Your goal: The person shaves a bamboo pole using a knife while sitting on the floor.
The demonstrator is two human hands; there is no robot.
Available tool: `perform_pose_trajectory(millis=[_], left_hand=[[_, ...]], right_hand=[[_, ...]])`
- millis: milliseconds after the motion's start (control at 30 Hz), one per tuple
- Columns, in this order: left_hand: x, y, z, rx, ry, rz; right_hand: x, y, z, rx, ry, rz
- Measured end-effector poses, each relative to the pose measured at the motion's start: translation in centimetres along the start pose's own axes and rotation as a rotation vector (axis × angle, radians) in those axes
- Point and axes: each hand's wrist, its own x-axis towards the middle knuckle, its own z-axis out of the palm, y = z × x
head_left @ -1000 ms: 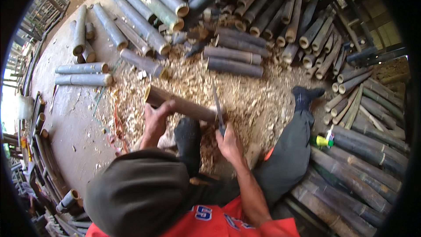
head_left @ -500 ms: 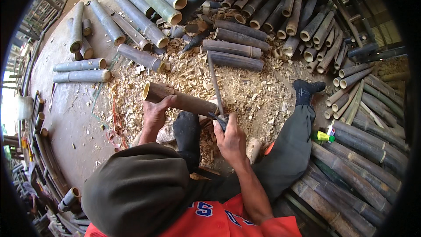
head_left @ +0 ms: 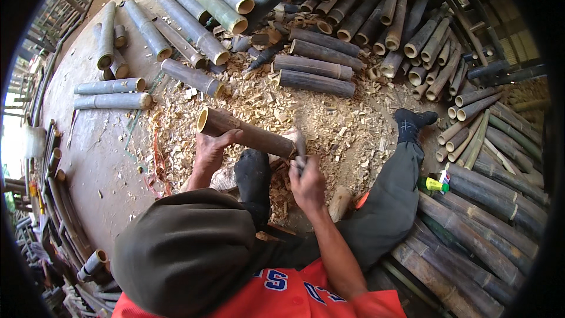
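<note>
My left grip (head_left: 210, 150) is wrapped around a brown bamboo tube (head_left: 250, 133) near its upper-left end, thumb laid over the top, fingers partly hidden beneath. My right grip (head_left: 308, 184) is curled tight on the dark handle of a knife (head_left: 301, 162), just beside the tube's lower-right end; the blade points away from me and is blurred — I cannot tell whether it touches the bamboo. The tube slants between my two grips, its hollow, pale-rimmed mouth just past the left one.

Below the tube, between both grips, is my dark-shod foot (head_left: 253, 179). Near my right grip, down and to its right, lies a pale wood piece (head_left: 340, 202). Red string (head_left: 158, 168) lies left of my left grip. Wood chips (head_left: 335, 132) cover the floor beyond both — and further out lie several short tubes (head_left: 315, 82). Well to the right of my right grip, a yellow bottle (head_left: 434, 185) rests against stacked dark bamboo (head_left: 477, 227).
</note>
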Motion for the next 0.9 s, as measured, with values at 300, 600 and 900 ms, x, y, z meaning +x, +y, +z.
perform_pose_trajectory(millis=[300,600,900], left_hand=[[0.4,0.1,-3.2,0.010,-0.157,-0.003],[-0.2,-1.5,-1.8,-0.378,0.067,0.003],[0.0,-0.6,-0.5,-0.288,-0.144,0.056]], right_hand=[[0.5,-4.7,-4.6,0.210,-0.019,-0.021],[0.8,-2.6,-3.0,-0.019,-0.135,0.095],[1.8,0.4,-1.6,-0.080,-0.269,0.348]])
